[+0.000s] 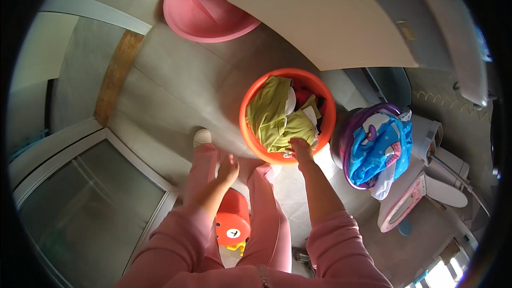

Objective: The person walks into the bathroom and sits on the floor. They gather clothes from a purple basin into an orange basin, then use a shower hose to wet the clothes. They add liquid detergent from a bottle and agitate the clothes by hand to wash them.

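An orange-red plastic basin (329,128) stands on the floor in front of me, holding crumpled laundry. On top lies a yellow-green garment (266,114) with white parts, and red and dark cloth shows beneath at the far right. My right hand (302,152) reaches over the near rim, its fingers closed on the near edge of the green garment. Away from the basin, to its lower left, my left hand (228,170) hangs above my leg with nothing in it, its fingers loosely bent and apart.
Right of the basin, a purple-rimmed tub (345,136) is heaped with blue patterned cloth (372,152). Beyond it is a toilet with a pink-patterned seat (404,210). A pink basin (200,16) leans by a pale cabinet (304,16). Between my legs stands a red stool (233,212) with an animal face.
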A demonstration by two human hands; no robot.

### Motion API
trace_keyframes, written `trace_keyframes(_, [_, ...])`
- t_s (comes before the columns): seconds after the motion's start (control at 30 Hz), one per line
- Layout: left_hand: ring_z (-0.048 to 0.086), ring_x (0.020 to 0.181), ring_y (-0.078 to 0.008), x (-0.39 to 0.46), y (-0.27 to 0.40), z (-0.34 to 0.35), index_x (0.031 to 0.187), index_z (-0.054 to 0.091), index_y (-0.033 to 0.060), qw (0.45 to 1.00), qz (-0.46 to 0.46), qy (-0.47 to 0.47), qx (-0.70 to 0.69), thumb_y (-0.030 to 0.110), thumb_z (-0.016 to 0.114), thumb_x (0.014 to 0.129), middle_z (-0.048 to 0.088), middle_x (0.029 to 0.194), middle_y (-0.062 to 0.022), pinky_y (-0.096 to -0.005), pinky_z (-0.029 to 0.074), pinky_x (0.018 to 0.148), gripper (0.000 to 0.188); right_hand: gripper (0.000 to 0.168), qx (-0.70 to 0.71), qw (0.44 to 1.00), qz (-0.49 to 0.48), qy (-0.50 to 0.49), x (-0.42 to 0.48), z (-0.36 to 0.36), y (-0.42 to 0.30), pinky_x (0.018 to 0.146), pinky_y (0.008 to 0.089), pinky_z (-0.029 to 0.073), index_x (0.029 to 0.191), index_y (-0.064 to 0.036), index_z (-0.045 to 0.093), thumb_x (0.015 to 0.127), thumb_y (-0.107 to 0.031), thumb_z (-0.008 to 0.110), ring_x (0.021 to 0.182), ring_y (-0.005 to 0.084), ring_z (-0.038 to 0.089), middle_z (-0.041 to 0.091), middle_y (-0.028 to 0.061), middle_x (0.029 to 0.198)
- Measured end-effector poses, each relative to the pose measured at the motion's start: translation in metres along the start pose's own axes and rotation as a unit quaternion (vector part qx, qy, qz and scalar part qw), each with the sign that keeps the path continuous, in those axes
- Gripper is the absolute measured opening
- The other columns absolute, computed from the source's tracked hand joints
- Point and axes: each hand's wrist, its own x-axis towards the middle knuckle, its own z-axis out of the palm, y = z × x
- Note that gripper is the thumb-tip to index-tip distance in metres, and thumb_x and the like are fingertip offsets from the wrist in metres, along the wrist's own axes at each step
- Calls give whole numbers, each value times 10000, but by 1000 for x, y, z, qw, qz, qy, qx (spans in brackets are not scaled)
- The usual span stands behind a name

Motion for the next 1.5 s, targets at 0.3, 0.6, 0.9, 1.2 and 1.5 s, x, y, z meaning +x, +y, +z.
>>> trace_keyframes(0.3, [623, 925, -277, 165, -1, 51, 1161, 499, 15, 983, -93, -83, -132, 241, 658, 748, 637, 990, -166, -351, 492, 805, 497, 433, 370, 906, -183, -92, 128, 65, -164, 940, 411, 471, 1323, -2, 339, 899, -16, 426, 1094, 283, 529, 470, 133, 1236])
trace_keyframes(0.6, [645, 833, -207, 174, -18, -59, 1185, 551, 96, 935, -182, -212, -219, 227, 594, 803, 655, 947, -85, -388, 536, 644, 406, 243, 529, 826, -184, 62, 288, 45, -210, 801, 427, 540, 1161, -36, 503, 952, -74, 386, 899, 284, 551, 559, 141, 1000])
trace_keyframes(0.9, [625, 748, -207, 116, -73, -182, 998, 611, -13, 911, -218, -89, -339, 42, 596, 723, 630, 862, -101, -358, 507, 656, 281, 322, 491, 859, -101, 102, 267, 28, -157, 818, 430, 543, 1182, -39, 518, 938, -248, 486, 915, 306, 611, 602, 148, 1084])
trace_keyframes(1.2, [535, 1104, -265, -81, -131, -362, 1324, 382, 58, 849, -141, 102, -500, 56, 590, 759, 521, 1200, -105, -409, 475, 922, 601, 38, 415, 899, -14, 140, 151, 89, 69, 634, 365, 580, 899, -62, 533, 870, -87, 533, 734, 232, 614, 592, 84, 852])
trace_keyframes(1.5, [511, 1149, -273, -194, -112, -409, 1331, 363, 5, 785, -138, 246, -551, 110, 554, 820, 490, 1272, -113, -424, 460, 954, 555, 337, 344, 914, 182, 115, 40, 280, 67, 666, 473, 549, 1159, -115, 466, 845, -95, 587, 905, 288, 580, 547, 108, 1076])
